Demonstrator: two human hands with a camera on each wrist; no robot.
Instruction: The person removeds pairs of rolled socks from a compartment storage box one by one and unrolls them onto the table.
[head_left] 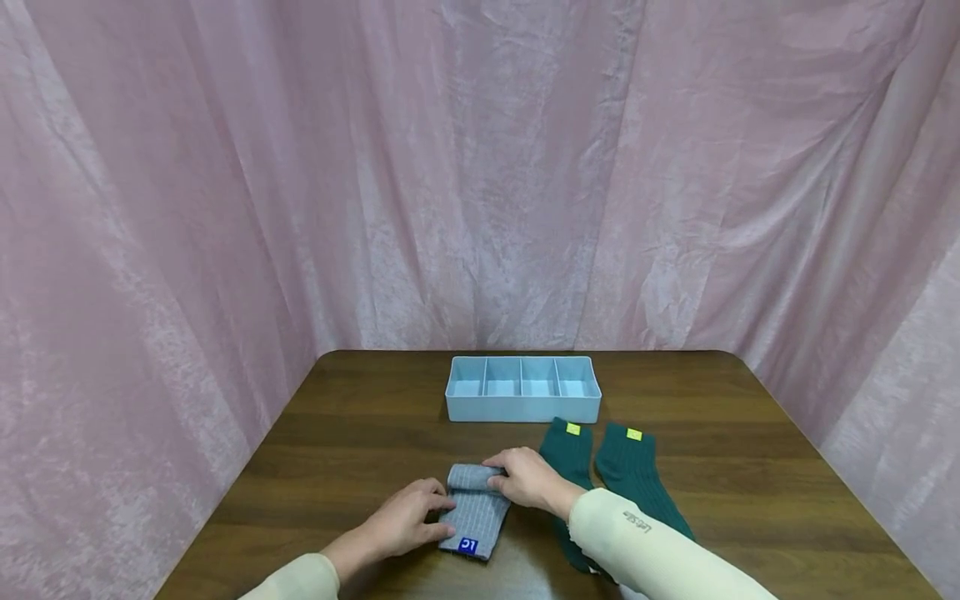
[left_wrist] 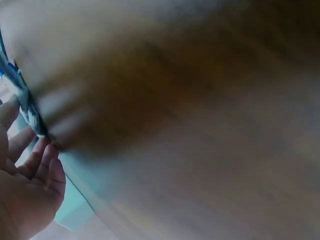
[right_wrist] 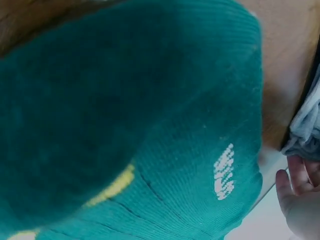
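Grey ribbed cotton sock (head_left: 475, 510), partly rolled, lies on the dark brown wooden worktop (head_left: 360, 433) near its front edge, with a small blue label (head_left: 468, 546) at its near end. From the head view the left hand (head_left: 405, 517) sits at nine o'clock of the sock, its fingers (head_left: 437, 493) curled against the sock's left edge and pinching it. The right hand (head_left: 525, 477) sits at two o'clock of the sock, fingers (head_left: 497, 460) bent over the rolled far end and gripping it. The roll lies between the two hands, touching both.

At three o'clock of the grey sock lie two dark green ribbed socks (head_left: 633, 475) side by side, each with a yellow tag (head_left: 573, 429) at its far end; the right forearm in a cream sleeve (head_left: 645, 542) crosses over the nearer one. At twelve o'clock, farther back on the worktop, stands a pale blue plastic tray (head_left: 522, 410) with four compartments. Pink crumpled curtain (head_left: 225, 208) hangs all around.

Only the right wrist view shows white lettering (right_wrist: 223, 171) knitted into the green sock, very close below the camera, with grey fabric (right_wrist: 306, 125) and fingertips (right_wrist: 295, 175) at the right edge. The left wrist view is heavily blurred: the palm (left_wrist: 25, 200) with bent fingers at lower left, little else readable.
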